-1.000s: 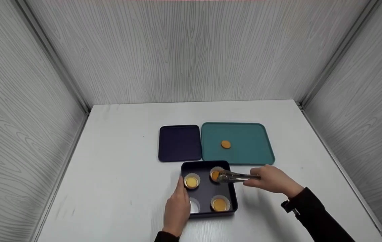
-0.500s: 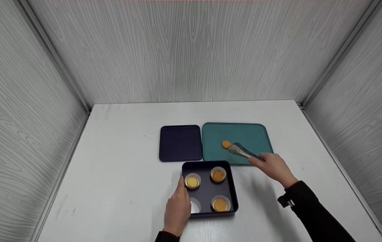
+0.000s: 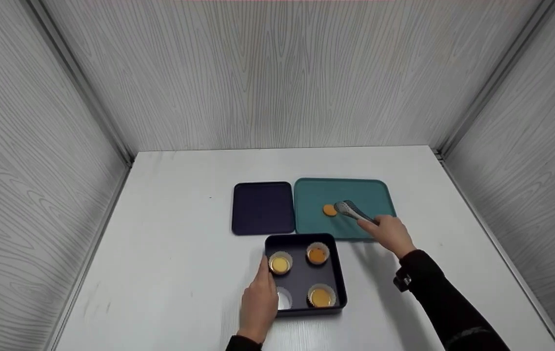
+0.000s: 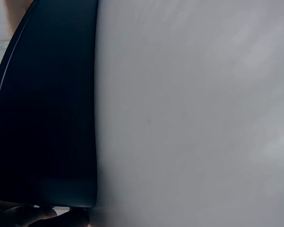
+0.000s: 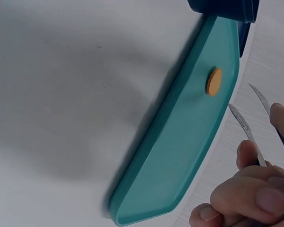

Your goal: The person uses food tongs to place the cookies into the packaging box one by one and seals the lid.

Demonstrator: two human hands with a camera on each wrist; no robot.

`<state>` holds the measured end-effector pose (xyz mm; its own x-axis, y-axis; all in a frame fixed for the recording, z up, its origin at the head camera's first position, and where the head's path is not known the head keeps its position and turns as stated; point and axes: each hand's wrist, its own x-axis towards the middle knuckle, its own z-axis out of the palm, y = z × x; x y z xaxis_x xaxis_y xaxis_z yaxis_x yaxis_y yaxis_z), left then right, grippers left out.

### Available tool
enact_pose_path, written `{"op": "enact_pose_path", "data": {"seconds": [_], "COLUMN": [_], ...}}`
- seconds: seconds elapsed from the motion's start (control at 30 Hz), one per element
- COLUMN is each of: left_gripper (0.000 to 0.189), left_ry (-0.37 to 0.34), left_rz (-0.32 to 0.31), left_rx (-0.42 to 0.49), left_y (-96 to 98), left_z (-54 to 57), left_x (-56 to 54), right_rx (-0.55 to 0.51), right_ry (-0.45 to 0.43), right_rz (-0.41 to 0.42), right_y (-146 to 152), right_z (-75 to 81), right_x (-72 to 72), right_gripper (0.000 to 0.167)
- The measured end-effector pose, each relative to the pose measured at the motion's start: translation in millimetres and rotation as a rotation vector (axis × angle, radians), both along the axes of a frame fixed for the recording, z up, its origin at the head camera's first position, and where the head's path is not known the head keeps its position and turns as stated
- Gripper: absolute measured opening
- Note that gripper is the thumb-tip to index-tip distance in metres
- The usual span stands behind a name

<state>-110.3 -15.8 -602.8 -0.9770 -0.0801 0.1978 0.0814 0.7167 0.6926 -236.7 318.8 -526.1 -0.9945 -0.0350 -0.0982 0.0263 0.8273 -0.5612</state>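
Tongs (image 3: 354,211) moved from dark box (image 3: 298,282) to over teal tray (image 3: 365,192), near orange disc (image 3: 329,210) | right hand (image 3: 391,234) pinching tongs, tips apart | left hand (image 3: 259,306) touching box's left side, grip unclear

Right hand (image 3: 388,236) holding metal tongs (image 3: 352,210) over a teal tray (image 3: 312,223), right of centre.
They end just beside an orange disc (image 3: 329,210); at lower centre, the left hand (image 3: 258,298) touches a dark pan (image 3: 300,279) with four fluted cups (image 3: 321,296); a purple tray (image 3: 263,208) lies near the centre.
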Motion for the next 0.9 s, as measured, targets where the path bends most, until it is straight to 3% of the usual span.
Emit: {"op": "enact_pose_path", "data": {"seconds": [0.6, 0.9], "left_gripper": [0.048, 0.046], "left_ry": [-0.019, 0.046], "left_rz": [0.007, 0.006], "left_rx": [-0.003, -0.034], "left_y": [0.3, -0.4], "left_z": [-0.2, -1.6], "left_x": [-0.5, 0.1], "right_rx": [0.047, 0.103], "right_ry": [-0.006, 0.04], "right_rz": [-0.05, -0.038], "right_y": [-17, -22], "right_z": [-20.9, -24.2], "right_x": [-15.1, -14.4], "right_gripper": [0.049, 0.048]}}
